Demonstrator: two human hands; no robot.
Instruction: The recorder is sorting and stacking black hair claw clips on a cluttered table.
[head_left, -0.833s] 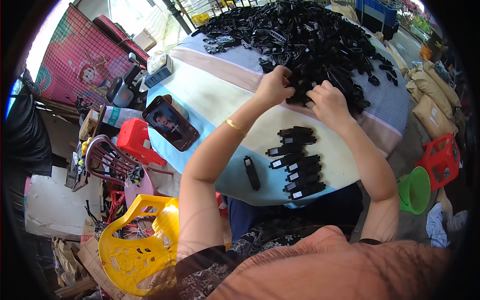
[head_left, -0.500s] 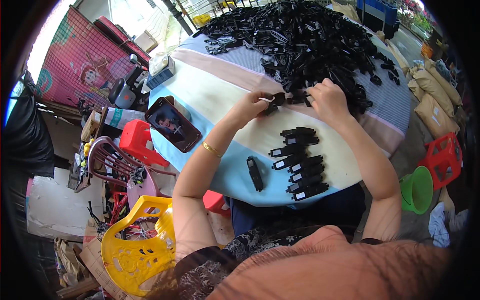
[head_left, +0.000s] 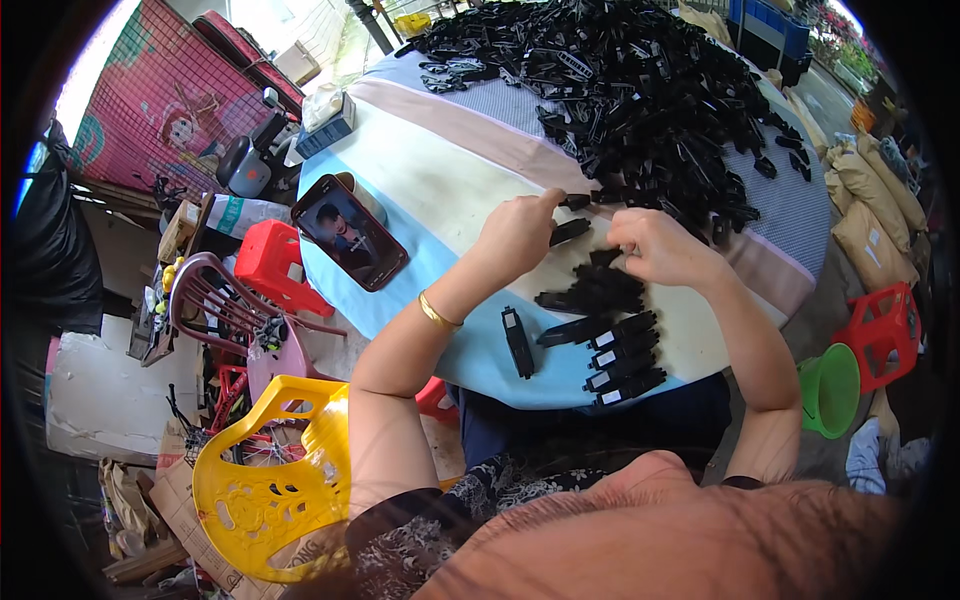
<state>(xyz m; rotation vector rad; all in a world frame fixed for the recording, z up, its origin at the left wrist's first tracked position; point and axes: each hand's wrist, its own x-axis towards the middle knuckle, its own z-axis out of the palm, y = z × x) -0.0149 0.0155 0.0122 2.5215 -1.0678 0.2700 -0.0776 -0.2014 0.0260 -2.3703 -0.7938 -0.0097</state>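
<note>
head view: bare right hand (head_left: 660, 248), shifted nearer, fingers curled, hold impossible to tell, at far end of black oblong plastic pieces (head_left: 622, 360), far ones newly bunched, apparently regrouped. bare left hand (head_left: 512, 238), half-curled, hold unclear, beside single black plastic piece (head_left: 571, 232). far side: black plastic heap (head_left: 650, 90).

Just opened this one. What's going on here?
Two bare hands are sorting through small black parts on a cloth-covered table. The left hand is at one black part, its grip unclear; the right hand is beside a blurred cluster. Nearer the close edge lie a short row and a single piece. A big black pile covers the far side.
</note>
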